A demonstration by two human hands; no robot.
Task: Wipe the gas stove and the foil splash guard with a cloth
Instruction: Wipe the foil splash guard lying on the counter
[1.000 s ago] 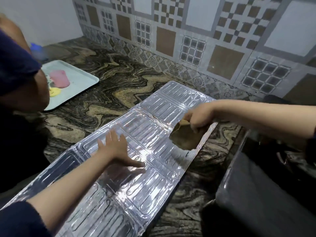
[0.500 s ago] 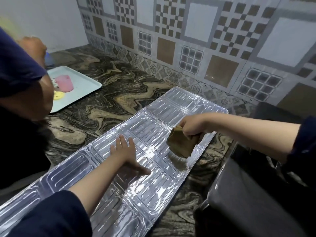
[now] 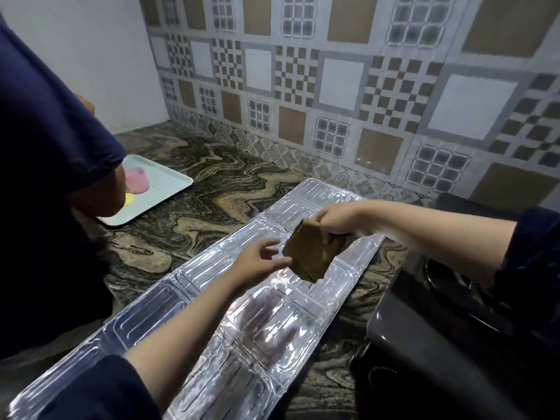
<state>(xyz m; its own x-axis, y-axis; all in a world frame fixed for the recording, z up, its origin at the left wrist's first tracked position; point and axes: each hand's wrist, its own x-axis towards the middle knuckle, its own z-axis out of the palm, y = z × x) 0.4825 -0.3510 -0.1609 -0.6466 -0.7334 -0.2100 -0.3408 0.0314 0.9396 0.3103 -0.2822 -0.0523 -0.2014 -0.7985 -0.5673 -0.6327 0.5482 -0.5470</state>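
Your left hand (image 3: pixel 257 262) has lifted off the long embossed silver foil splash guard (image 3: pixel 272 322) and reaches, fingers spread, to the folded olive-brown cloth (image 3: pixel 309 254) pinched in your right hand (image 3: pixel 336 221), raised above the foil lying flat on the marbled countertop (image 3: pixel 194 213). You seem to be refolding; wiping is paused.

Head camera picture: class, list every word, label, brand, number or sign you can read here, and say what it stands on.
None: no writing can be read anywhere.
Foil splash guard: embossed ridges only.
Cloth: plain.
Wall tiles: patterns, no letters.
Tray: no writing visible.
Gas stove: dark, no visible marking.
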